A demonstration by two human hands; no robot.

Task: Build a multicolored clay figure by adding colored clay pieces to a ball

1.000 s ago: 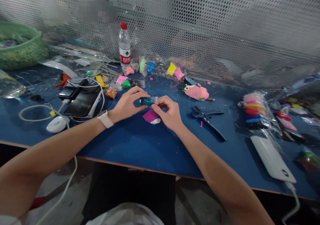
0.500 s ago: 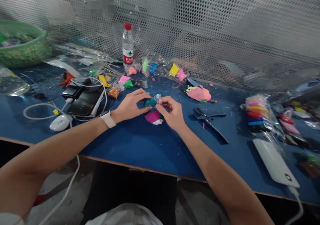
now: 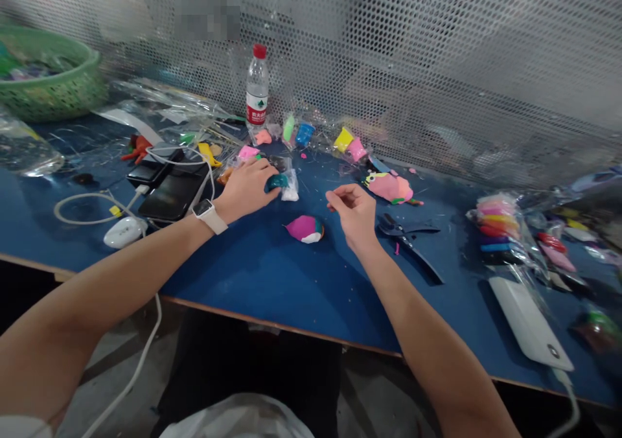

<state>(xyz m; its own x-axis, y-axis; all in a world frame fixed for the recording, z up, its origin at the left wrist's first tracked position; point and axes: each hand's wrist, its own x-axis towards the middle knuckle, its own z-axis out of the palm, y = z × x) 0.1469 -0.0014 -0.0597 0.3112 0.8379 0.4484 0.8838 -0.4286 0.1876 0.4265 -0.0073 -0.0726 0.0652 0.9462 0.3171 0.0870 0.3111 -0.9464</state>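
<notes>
My left hand (image 3: 247,185) grips a small packet of teal modelling clay (image 3: 278,181) between thumb and fingers, over other clay packets; clear wrapper (image 3: 290,186) sticks out to its right. My right hand (image 3: 354,208) is raised above the table, thumb and fingertips pinched together; whatever they hold, if anything, is too small to make out. Between and below the hands lies a small clay figure (image 3: 304,228), magenta with a white patch and a teal and orange end. Right of my right hand rests a pink clay fish (image 3: 389,186).
Dark blue pliers (image 3: 408,240) lie right of my right hand. A water bottle (image 3: 257,88) stands at the back. Phones (image 3: 172,192) and a white cable are at left, below a green basket (image 3: 58,98). Bagged clays (image 3: 498,224) and a white power bank (image 3: 527,318) are at right.
My hands have moved apart. The left took the teal clay packet left and slightly back; the right moved right, away from the packet. The magenta clay figure is now uncovered.
</notes>
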